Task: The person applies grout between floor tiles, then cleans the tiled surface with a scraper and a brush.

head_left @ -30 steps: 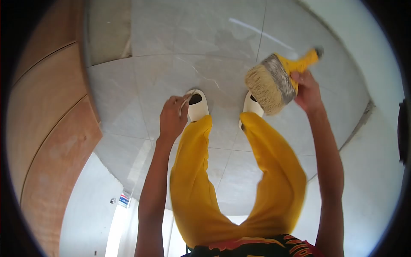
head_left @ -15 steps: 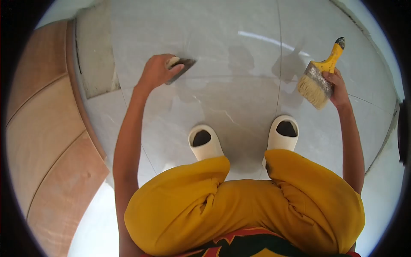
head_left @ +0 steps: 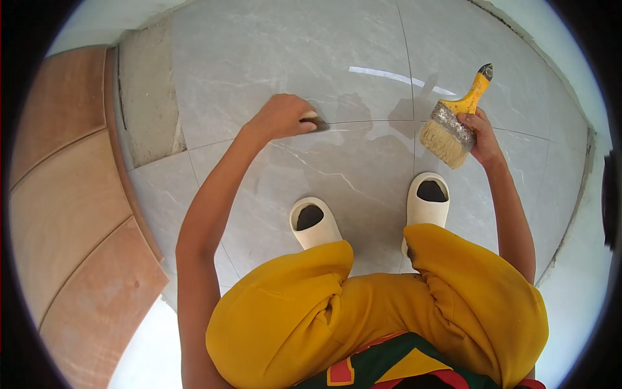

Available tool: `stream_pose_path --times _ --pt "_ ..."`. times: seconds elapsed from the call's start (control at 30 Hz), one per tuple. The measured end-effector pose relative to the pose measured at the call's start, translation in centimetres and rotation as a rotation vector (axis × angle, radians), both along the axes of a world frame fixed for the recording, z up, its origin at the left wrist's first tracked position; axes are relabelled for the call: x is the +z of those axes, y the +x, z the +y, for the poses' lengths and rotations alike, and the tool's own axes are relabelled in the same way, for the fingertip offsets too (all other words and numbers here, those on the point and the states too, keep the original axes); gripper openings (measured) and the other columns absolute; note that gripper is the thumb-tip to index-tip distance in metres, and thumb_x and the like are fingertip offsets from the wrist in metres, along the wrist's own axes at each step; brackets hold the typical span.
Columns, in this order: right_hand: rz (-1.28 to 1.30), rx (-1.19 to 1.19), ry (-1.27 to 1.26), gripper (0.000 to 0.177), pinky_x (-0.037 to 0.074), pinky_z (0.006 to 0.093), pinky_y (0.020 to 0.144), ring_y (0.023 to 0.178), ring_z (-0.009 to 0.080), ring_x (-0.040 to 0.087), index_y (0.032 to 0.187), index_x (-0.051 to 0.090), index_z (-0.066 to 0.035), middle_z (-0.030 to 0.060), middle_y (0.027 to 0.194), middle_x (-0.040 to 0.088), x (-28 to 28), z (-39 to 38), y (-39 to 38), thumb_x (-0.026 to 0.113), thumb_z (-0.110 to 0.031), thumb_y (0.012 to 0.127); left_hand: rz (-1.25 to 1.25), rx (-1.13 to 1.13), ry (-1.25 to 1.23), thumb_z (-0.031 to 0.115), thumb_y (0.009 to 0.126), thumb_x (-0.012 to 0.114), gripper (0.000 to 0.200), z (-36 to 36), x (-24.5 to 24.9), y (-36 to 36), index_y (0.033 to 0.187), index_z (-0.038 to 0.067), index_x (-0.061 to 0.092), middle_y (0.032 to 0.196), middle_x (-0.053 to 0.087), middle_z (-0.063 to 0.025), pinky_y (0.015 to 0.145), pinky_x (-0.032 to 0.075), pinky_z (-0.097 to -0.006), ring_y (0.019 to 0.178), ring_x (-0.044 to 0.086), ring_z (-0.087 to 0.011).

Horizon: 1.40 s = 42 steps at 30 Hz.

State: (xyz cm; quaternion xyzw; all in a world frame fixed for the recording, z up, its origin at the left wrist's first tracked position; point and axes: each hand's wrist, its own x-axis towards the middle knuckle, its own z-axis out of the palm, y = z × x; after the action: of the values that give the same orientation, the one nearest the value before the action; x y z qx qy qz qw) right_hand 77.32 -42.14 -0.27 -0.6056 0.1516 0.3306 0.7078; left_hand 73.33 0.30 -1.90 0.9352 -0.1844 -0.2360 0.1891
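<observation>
My left hand is closed around a putty knife with a dark blade and a pale handle partly hidden by my fingers. Its blade is at the seam between grey floor tiles. On the other side, my right hand grips a wide paintbrush by its metal band. The brush has a yellow handle with a black tip pointing up and away, and its cream bristles point down toward me, seemingly held above the floor.
Wooden panelled steps curve along the left. Beside them lies a bare rough cement patch. My feet in white slippers stand on the tiles. A pale wall rises at the right.
My left hand has moved right and slightly nearer with the putty knife, reaching the tile seam. The paintbrush in my right hand has shifted left. The view has tilted slightly.
</observation>
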Motion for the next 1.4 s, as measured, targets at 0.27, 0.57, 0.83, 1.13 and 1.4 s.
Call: stream_pose_path --times 0.27,0.57,0.83,1.13,1.4 --pt "0.004 0.193 0.102 0.053 0.048 0.0308 0.087 0.096 0.0163 0.061 0.116 0.055 0.005 0.0096 0.106 0.063 1.4 1.1 0.6 0.076 -0.022 0.076 0.023 -0.065 0.059 0.031 0.078 0.070 0.027 -1.7 1.4 0.4 0.089 0.006 0.069 0.086 0.067 -0.0143 0.074 0.047 -0.0430 0.082 0.061 -0.0333" --pt "-0.724 0.274 -1.214 0.044 0.048 0.0334 0.057 0.063 0.0146 0.060 0.089 0.065 0.005 0.0116 0.070 0.064 3.4 -11.5 2.6 0.064 -0.039 0.087 -0.351 0.779 -0.064 0.017 0.089 0.062 0.020 4.9 5.8 -11.1 0.088 -0.002 0.060 0.077 0.059 -0.0173 0.064 0.045 -0.0355 0.068 0.056 -0.0303" --pt "-1.082 0.147 -0.957 0.043 0.049 0.0459 0.075 0.094 0.0329 0.061 0.120 0.053 -0.001 0.0172 0.105 0.060 -8.4 15.9 -7.3 0.058 -0.012 0.078 -0.289 0.948 -0.127 0.019 0.093 0.057 0.022 1.4 6.3 -13.9 0.088 -0.003 0.057 0.074 0.055 -0.0089 0.062 0.042 -0.0318 0.066 0.047 -0.0169" --pt "-0.759 0.304 -0.524 0.024 0.050 0.0381 0.056 0.063 0.0230 0.062 0.102 0.061 -0.008 0.0090 0.080 0.065 -9.0 6.1 -7.4 0.051 -0.028 0.093 -0.161 0.893 -0.162 0.021 0.091 0.060 0.025 -1.1 7.9 -10.4 0.085 -0.003 0.056 0.068 0.050 -0.0061 0.061 0.041 -0.0310 0.064 0.042 -0.0144" --pt "-0.799 -0.262 -1.092 0.024 0.052 0.0390 0.059 0.067 0.0261 0.065 0.102 0.065 -0.004 0.0120 0.080 0.067 3.5 -12.5 -0.8 0.055 -0.023 0.091 0.008 0.895 -0.388 0.021 0.091 0.059 0.025 -7.3 5.1 -10.7 0.088 -0.003 0.058 0.068 0.051 -0.0053 0.062 0.041 -0.0296 0.065 0.043 -0.0127"
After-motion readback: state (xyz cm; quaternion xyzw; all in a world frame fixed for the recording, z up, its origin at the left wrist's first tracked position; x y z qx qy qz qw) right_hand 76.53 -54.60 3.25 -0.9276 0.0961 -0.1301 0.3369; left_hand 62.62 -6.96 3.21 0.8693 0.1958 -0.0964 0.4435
